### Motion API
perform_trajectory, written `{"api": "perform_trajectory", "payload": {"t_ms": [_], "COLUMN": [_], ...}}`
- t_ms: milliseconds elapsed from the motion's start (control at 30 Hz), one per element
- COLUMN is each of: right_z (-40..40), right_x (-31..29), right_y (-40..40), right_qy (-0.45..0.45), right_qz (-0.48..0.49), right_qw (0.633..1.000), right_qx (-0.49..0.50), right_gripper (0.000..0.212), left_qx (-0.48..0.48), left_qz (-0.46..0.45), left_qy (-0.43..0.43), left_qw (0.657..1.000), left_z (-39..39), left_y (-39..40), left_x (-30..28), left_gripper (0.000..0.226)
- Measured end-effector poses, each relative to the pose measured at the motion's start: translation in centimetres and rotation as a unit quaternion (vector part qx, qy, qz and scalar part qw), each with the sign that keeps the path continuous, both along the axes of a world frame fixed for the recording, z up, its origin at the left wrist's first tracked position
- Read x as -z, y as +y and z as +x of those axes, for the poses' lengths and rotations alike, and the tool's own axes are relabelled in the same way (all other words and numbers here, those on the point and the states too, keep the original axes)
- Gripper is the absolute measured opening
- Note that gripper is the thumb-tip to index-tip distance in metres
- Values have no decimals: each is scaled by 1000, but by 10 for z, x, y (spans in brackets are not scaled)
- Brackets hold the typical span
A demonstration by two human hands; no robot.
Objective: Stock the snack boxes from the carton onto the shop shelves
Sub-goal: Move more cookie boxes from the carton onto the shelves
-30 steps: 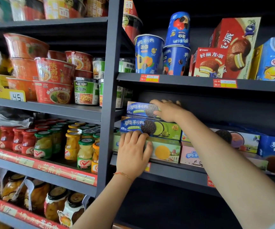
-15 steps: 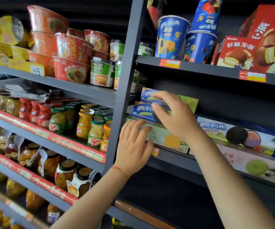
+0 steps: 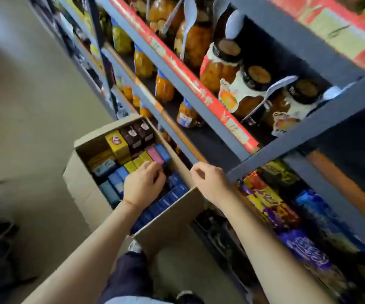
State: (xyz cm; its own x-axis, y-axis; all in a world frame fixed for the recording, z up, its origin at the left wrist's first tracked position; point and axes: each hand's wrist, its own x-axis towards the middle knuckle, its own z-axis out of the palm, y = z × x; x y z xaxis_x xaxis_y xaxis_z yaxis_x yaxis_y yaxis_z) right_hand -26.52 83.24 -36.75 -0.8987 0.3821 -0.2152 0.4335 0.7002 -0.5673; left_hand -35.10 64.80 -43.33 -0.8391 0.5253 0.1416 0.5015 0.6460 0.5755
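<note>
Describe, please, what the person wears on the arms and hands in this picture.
Both forearms are bare, with no sleeves, gloves or rings in view. The left hand has a thin orange-red string bracelet round its wrist. The right hand and its wrist carry nothing visible.

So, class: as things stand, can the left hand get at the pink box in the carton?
Probably yes. The left hand is already down inside the open carton, its fingers right beside the pink box, and nothing covers that box from above.
</note>
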Motion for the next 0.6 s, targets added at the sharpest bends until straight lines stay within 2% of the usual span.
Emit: {"api": "perform_trajectory", "payload": {"t_ms": [133,233,333,467,533,600], "right_z": [-23,-41,-67,-97,-104,-109], "right_x": [135,205,247,284,298,309], "right_y": [-31,-49,-50,-35,-34,-38], "right_qy": [-148,-223,-269,-285,-286,-260], "right_qz": [-2,36,111,176,199,252], "right_qw": [987,971,956,941,935,930], "right_qx": [-59,-75,-29,45,59,63], "right_gripper": [11,21,39,57,55,43], "left_qx": [2,1,7,17,22,22], "left_qz": [-77,-109,-124,-136,-128,-122], "left_qy": [-57,-67,-69,-52,-45,-39], "left_qw": [995,992,990,989,991,992], "left_z": [3,0,-9,-16,-15,-12], "left_y": [-49,-69,-81,-93,-95,-94], "left_x": [90,133,159,180,186,188], "left_gripper": [28,28,27,23,22,21]}}
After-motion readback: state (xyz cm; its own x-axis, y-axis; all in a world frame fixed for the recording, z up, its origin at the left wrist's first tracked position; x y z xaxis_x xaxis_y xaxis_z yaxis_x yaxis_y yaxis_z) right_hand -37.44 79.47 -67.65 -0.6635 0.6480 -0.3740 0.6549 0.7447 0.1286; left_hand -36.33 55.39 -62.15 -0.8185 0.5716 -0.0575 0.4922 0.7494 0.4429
